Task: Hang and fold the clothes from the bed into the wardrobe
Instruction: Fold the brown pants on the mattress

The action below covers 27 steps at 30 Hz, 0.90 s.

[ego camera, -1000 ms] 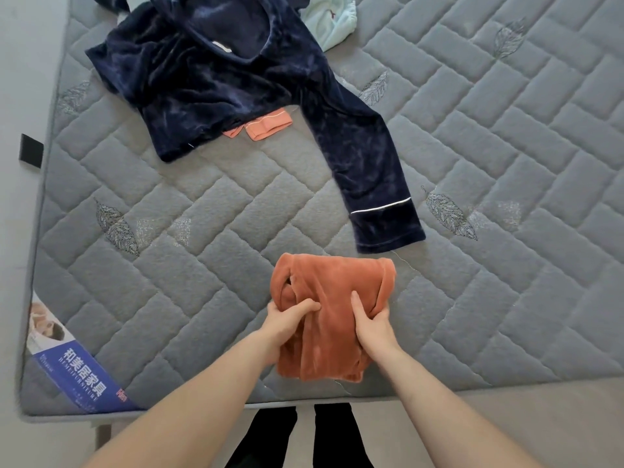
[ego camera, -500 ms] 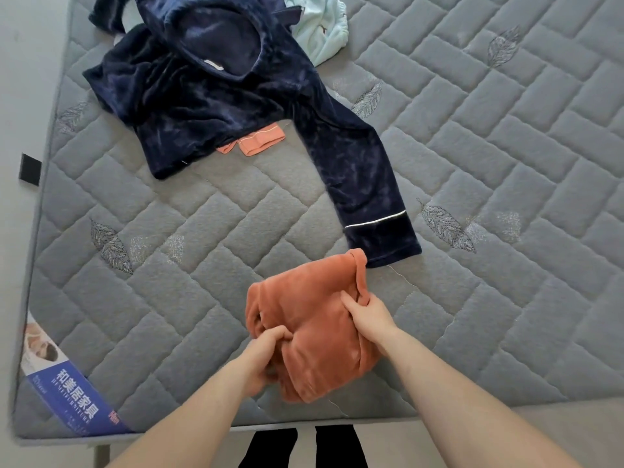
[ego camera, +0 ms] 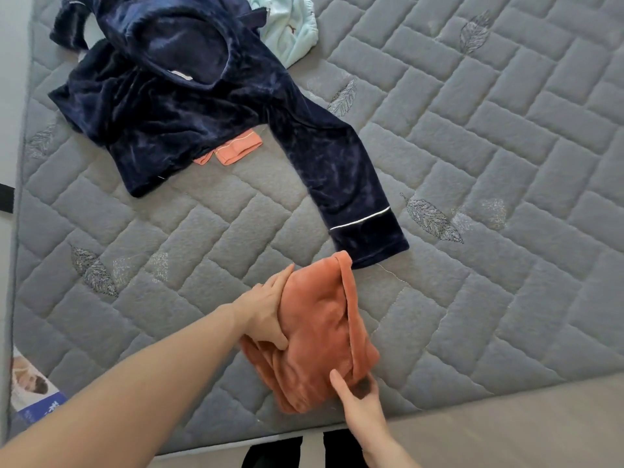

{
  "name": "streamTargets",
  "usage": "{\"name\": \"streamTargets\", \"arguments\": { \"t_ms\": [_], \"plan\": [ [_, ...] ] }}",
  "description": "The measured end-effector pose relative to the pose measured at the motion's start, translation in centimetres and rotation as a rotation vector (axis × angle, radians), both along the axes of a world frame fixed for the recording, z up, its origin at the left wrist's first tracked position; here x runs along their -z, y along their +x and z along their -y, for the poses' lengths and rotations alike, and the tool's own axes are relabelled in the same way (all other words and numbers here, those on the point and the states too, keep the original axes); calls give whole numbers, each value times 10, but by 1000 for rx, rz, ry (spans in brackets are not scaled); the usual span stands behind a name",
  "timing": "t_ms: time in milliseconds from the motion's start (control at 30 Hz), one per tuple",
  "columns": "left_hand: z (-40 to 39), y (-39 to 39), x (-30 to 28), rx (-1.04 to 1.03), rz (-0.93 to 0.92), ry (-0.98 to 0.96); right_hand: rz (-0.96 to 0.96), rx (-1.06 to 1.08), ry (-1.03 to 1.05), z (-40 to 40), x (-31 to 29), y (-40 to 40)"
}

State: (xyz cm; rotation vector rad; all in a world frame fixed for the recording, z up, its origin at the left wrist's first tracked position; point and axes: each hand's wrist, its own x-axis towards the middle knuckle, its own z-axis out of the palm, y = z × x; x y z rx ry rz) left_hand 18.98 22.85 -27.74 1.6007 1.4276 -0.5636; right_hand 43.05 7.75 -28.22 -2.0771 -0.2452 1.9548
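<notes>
A folded orange fleece garment [ego camera: 317, 332] lies near the front edge of the grey quilted mattress [ego camera: 506, 163]. My left hand [ego camera: 266, 309] holds its left edge, with the thumb pressed into the top and the fingers stretched along the side. My right hand [ego camera: 358, 400] pinches its near right corner, thumb on top and fingers underneath. A navy velvet top [ego camera: 175, 96] sprawls at the back left, one sleeve reaching down to the orange bundle. A pale mint garment [ego camera: 290, 32] lies behind it, and a small orange piece [ego camera: 236, 152] peeks out from under its hem.
A blue printed label [ego camera: 33, 396] sits on the mattress's near left corner. Beige floor [ego camera: 540, 427] shows at the lower right, past the mattress edge. My dark trouser legs [ego camera: 304, 454] stand against the bed's front edge.
The orange bundle has turned clockwise and been drawn toward the front edge. My left hand slid up its left side and my right hand dropped to the near corner.
</notes>
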Motion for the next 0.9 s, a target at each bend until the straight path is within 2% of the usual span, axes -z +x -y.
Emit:
{"name": "streamTargets", "arguments": {
  "t_ms": [100,200,300,400,633,767,900],
  "plan": [
    [-6,-3,6,-89,48,-119,-55,65,3,-9,6,-7],
    [-7,-2,4,-357,213,-242,-100,219,-59,-24,13,-4],
    [5,7,-9,-544,358,-308,-223,310,-61,-28,10,-3],
    [29,12,-40,-702,436,-315,-214,329,-9,-22,-15,-2],
    [83,13,-166,-896,561,-349,-138,267,98,15,-157,9],
    [97,12,-240,-856,599,-353,-94,236,178,32,-238,17],
    [100,20,-295,-778,661,-266,-110,326,251,48,-294,24]
  ]
}}
